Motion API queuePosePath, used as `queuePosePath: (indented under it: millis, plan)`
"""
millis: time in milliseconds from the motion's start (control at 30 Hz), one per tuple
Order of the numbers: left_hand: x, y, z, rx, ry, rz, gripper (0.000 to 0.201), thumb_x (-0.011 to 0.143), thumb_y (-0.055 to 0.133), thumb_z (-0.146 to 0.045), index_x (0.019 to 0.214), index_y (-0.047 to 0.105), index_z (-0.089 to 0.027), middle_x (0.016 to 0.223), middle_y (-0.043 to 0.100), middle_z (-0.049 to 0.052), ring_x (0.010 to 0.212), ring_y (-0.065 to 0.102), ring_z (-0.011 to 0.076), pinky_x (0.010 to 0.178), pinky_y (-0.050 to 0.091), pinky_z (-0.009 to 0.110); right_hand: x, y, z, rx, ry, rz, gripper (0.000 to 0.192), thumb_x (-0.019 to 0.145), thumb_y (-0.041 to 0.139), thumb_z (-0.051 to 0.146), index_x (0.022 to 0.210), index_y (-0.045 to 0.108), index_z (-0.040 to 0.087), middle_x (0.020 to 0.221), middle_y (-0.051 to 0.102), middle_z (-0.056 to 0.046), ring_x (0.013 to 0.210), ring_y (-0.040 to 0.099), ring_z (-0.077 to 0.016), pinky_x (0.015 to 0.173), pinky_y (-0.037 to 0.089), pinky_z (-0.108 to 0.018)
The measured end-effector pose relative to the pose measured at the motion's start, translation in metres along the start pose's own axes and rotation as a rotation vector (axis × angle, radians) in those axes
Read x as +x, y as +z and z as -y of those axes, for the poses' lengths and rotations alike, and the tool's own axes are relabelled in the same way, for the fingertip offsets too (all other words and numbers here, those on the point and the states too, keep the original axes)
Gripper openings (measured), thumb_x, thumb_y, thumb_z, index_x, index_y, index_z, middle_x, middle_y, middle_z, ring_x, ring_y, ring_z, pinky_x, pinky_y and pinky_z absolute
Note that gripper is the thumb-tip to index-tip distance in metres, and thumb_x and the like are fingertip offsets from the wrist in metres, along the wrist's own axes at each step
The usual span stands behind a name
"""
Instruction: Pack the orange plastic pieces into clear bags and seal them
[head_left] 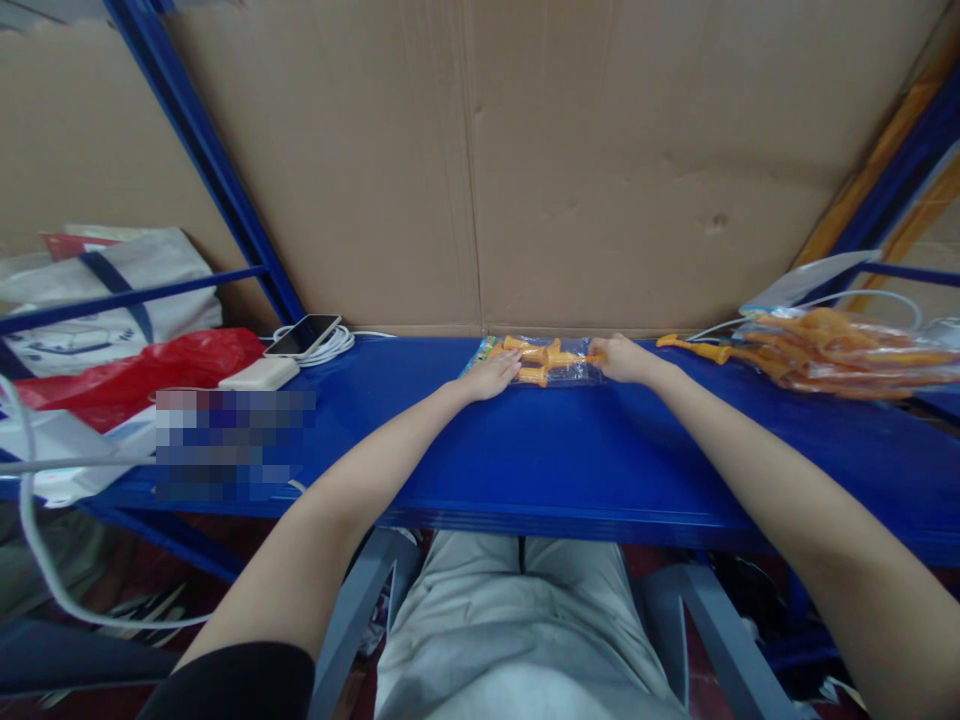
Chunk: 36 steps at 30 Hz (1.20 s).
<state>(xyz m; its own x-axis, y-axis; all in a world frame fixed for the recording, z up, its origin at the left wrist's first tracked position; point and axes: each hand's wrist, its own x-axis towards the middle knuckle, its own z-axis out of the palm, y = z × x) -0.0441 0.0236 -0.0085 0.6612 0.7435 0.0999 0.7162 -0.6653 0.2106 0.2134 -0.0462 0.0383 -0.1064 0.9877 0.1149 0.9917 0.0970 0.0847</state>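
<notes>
A clear plastic bag [574, 374] with several orange plastic pieces [534, 376] inside lies on the blue tabletop against the cardboard wall. Its left end carries a small coloured label. My left hand [491, 376] rests flat over the left part of the bag, fingers stretched out. At the right end, my right hand [621, 358] is closed on the bag's edge, with an orange tip close to the fingertips. What exactly lies under those fingers is partly hidden.
To the right are a loose orange piece [694, 347] and a pile of bagged orange pieces [832, 350]. A phone [304, 336], coiled white cable [330, 346], white box [260, 374] and red plastic bag [165, 365] lie at left. Blue shelf posts [217, 180] flank the table.
</notes>
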Motion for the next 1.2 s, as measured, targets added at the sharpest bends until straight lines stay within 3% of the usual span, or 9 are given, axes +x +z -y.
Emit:
queuePosePath:
  millis: [167,300,500,767,1000,1200]
  plan:
    - [0.001,0.001,0.001,-0.006,-0.007,0.002,0.067,0.102,0.016,-0.044,0.16,0.032,-0.013,0.167,0.026,0.004,0.157,0.019,0.0169,0.129,0.011,0.032,0.001,-0.001,0.001,0.04,0.013,-0.018,0.035,0.092,0.05,0.012,0.121,0.069,0.011,0.096,0.076,-0.012,0.087,0.068,-0.0208,0.079,0.046,-0.025]
    - [0.003,0.004,0.003,-0.032,0.006,-0.026,0.066,0.102,0.017,-0.046,0.16,0.032,-0.016,0.167,0.028,0.003,0.157,0.02,0.0166,0.129,0.012,0.033,0.004,0.005,0.002,0.125,0.035,-0.093,0.03,0.09,0.056,0.013,0.115,0.072,0.012,0.096,0.076,-0.012,0.086,0.069,-0.0205,0.079,0.048,-0.025]
    - [0.004,0.006,0.006,-0.087,0.013,-0.075,0.07,0.102,0.014,-0.055,0.159,0.033,-0.019,0.167,0.029,0.004,0.157,0.021,0.0191,0.129,0.013,0.037,0.009,0.012,0.006,0.462,0.091,-0.096,0.026,0.087,0.059,0.012,0.108,0.075,0.015,0.089,0.076,-0.006,0.07,0.067,-0.0149,0.069,0.052,-0.023]
    - [0.005,0.006,0.004,-0.09,-0.012,-0.104,0.07,0.103,0.01,-0.05,0.16,0.029,-0.016,0.168,0.025,0.005,0.158,0.012,0.0177,0.129,0.009,0.035,0.014,0.023,0.006,0.883,0.081,-0.139,0.009,0.079,0.072,0.011,0.087,0.075,0.014,0.09,0.077,-0.006,0.083,0.07,-0.0162,0.086,0.057,-0.029]
    - [0.001,0.001,-0.003,0.004,-0.002,-0.117,0.065,0.104,0.009,-0.042,0.16,0.033,-0.018,0.168,0.026,0.001,0.158,0.01,0.0161,0.13,0.005,0.035,0.014,0.034,0.005,1.124,-0.052,0.065,0.019,0.083,0.069,0.015,0.1,0.077,0.016,0.11,0.077,-0.008,0.104,0.069,-0.0166,0.105,0.05,-0.035]
    - [0.0,0.0,-0.005,0.035,-0.003,-0.097,0.064,0.104,0.011,-0.039,0.16,0.032,-0.014,0.168,0.026,0.003,0.159,0.008,0.0181,0.13,0.004,0.037,0.011,0.034,0.003,1.128,-0.071,0.101,0.029,0.085,0.061,0.012,0.108,0.077,0.015,0.119,0.075,-0.008,0.111,0.067,-0.0165,0.11,0.045,-0.036]
